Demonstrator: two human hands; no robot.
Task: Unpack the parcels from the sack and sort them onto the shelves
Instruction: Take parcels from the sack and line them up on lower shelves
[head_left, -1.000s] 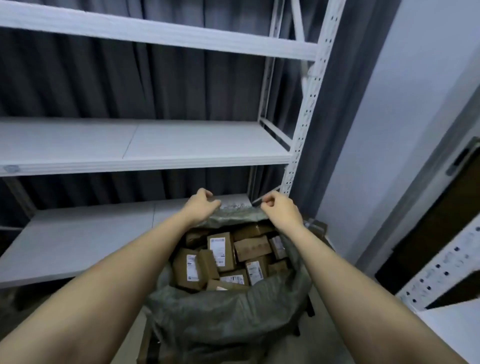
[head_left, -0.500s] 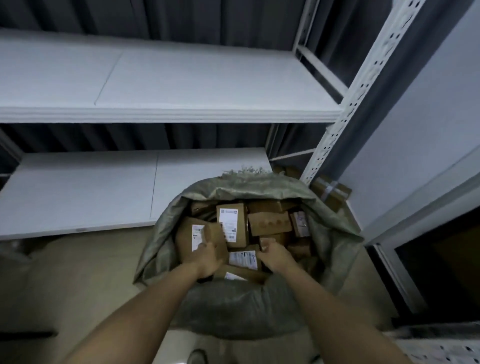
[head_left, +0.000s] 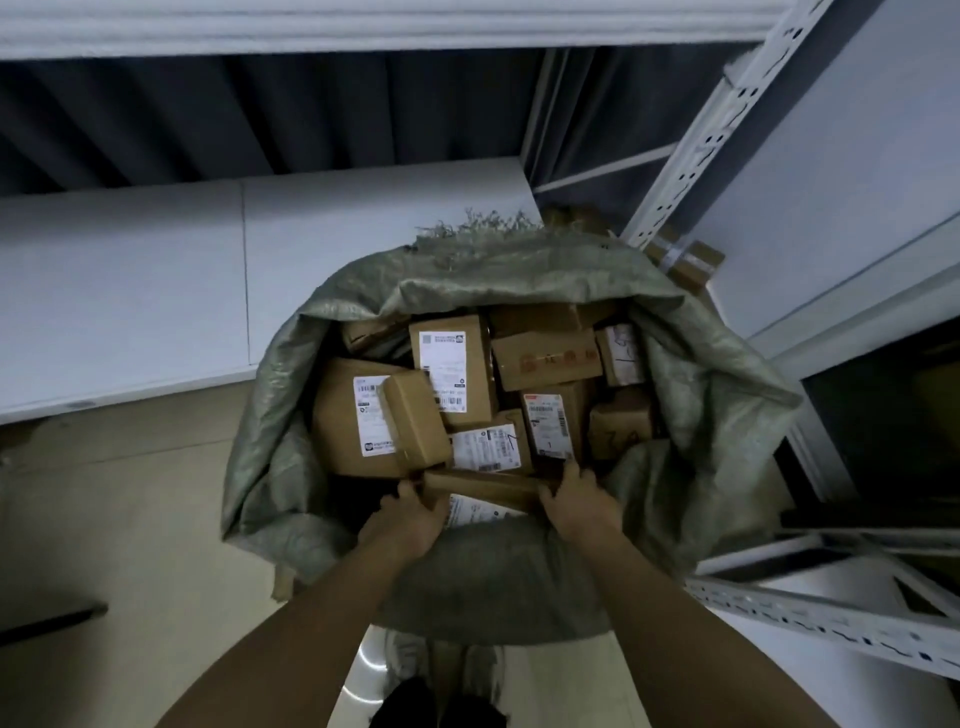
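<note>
The sack (head_left: 519, 582) of parcels is standing open on the floor before the low white shelf (head_left: 156, 291). My left hand (head_left: 410, 514) is gripping the left end of a flat brown parcel (head_left: 483, 486) near its mouth, and my right hand (head_left: 576, 501) is gripping the right end.

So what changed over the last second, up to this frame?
Both hands let go of the sack's far rim, came back and reached inside. Now the left hand and right hand grip the ends of a flat box at the near edge. The view tipped down from the shelves. The sack stays open where it stood, the other parcels unmoved, the lower shelf bare.
</note>
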